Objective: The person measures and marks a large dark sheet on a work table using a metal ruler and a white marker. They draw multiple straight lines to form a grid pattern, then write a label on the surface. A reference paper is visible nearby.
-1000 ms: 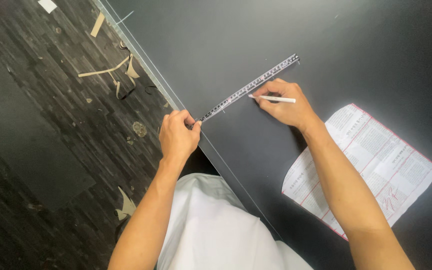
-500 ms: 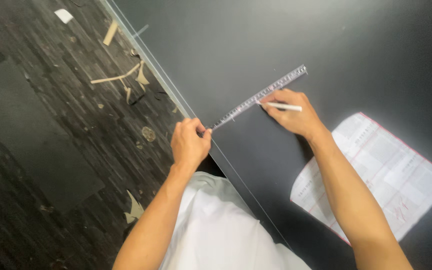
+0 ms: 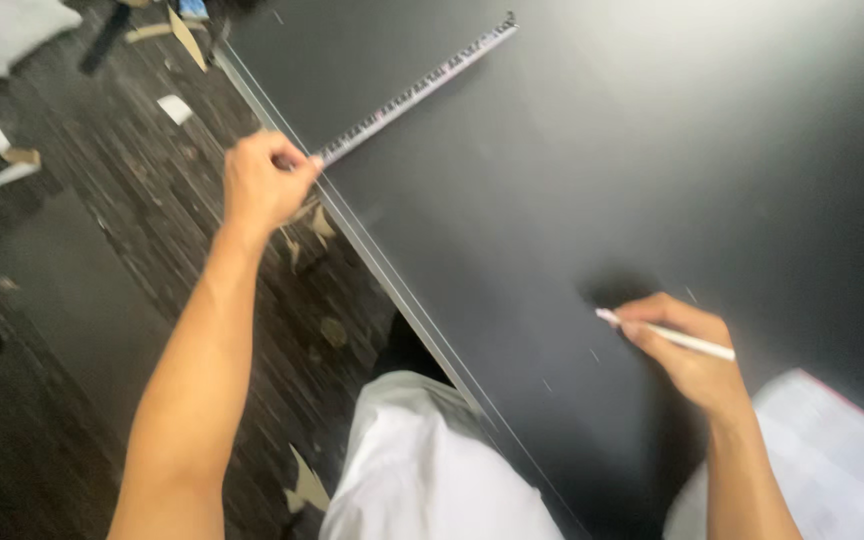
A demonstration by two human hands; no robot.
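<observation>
My left hand point(image 3: 264, 181) pinches the near end of a long metal ruler point(image 3: 414, 91) at the left edge of a large black sheet point(image 3: 592, 170). The ruler lies flat on the sheet and runs up and to the right. My right hand point(image 3: 684, 350) rests on the sheet lower right, far from the ruler, gripping a thin white pencil point(image 3: 668, 335) with its tip pointing left. A few faint white marks show on the sheet near that hand.
A white printed paper point(image 3: 822, 450) lies on the sheet at the bottom right, under my forearm. Dark wood-pattern floor point(image 3: 72, 300) to the left carries several cardboard scraps point(image 3: 12, 160). My white clothing point(image 3: 422, 470) fills the bottom middle.
My left hand slid the ruler further along the sheet's edge, away from me. My right hand with the pencil left the ruler and now sits apart from it.
</observation>
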